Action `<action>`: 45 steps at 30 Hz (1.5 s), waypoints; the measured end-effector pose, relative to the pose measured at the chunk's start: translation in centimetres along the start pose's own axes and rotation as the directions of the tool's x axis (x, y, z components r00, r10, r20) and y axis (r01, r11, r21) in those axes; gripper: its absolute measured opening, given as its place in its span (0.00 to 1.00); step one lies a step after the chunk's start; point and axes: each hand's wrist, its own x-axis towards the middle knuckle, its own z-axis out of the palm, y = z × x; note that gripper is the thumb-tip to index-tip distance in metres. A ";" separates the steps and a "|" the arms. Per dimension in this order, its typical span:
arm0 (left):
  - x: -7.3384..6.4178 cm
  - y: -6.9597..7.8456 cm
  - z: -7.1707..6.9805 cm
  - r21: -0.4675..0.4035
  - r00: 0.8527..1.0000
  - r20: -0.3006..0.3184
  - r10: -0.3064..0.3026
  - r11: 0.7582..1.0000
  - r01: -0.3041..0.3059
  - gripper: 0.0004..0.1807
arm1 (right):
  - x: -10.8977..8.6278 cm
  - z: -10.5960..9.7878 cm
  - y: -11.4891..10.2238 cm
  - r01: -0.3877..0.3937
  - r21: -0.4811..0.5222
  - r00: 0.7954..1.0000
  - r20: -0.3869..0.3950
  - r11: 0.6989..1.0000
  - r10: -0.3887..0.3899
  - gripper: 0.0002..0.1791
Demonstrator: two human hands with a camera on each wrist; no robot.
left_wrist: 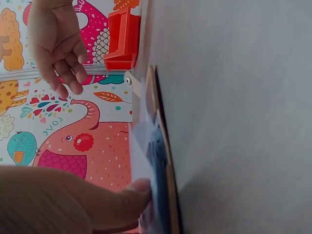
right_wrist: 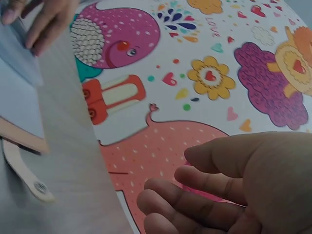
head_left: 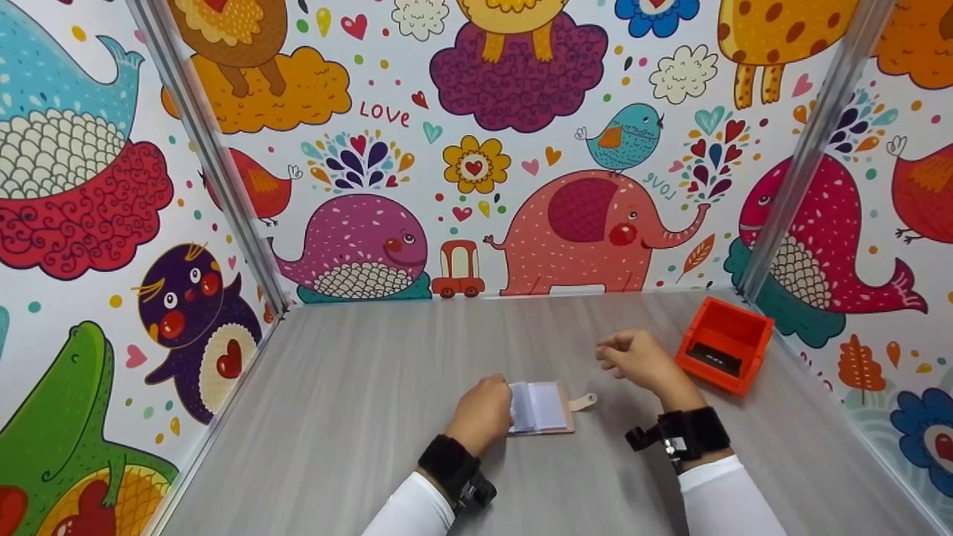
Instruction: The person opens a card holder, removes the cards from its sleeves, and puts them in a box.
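Note:
A small card holder [head_left: 549, 407] with clear plastic sleeves lies spread out on the table, its tan cover edge and snap strap [head_left: 584, 402] pointing right. My left hand [head_left: 480, 414] is at its left side, and the thumb [left_wrist: 136, 190] presses against the sleeves [left_wrist: 148, 156], gripping them at the edge. In the right wrist view the left hand's fingers [right_wrist: 46, 24] also show on the sleeves. My right hand [head_left: 633, 359] hovers to the right of the card holder, fingers loosely bent, with nothing in it.
An orange-red bin [head_left: 758, 335] stands at the right back of the table, holding a flat black item [head_left: 715, 359] with white marks. Cartoon-printed walls [head_left: 476, 89] enclose the grey table [head_left: 335, 417] at the back and on both sides.

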 end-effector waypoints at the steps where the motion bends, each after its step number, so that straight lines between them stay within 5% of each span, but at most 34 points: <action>1: 0.0 0.0 0.0 0.000 1.000 0.000 -0.002 1.000 0.002 0.10 | 0.1 0.6 -0.1 0.002 0.003 1.000 0.012 1.000 -0.002 0.17; 15: 0.4 0.0 0.0 0.067 0.999 -0.028 0.023 0.998 -0.022 0.10 | 0.3 7.3 -0.1 0.083 0.047 0.967 0.237 0.995 -0.092 0.19; 28: 0.5 -0.2 0.2 0.015 0.998 -0.034 0.050 0.999 -0.050 0.10 | 0.5 8.5 0.8 0.164 -0.106 0.970 0.196 0.981 -0.141 0.13; 41: 0.5 -0.1 0.1 -0.085 0.998 -0.018 0.068 0.994 -0.069 0.12 | 0.5 8.7 0.8 0.199 -0.128 0.967 0.188 0.972 -0.173 0.12; 45: 0.9 -1.0 1.5 -0.102 0.993 -0.059 0.105 0.989 -0.111 0.12 | 0.2 9.0 0.3 0.257 -0.167 0.957 0.183 0.952 -0.226 0.13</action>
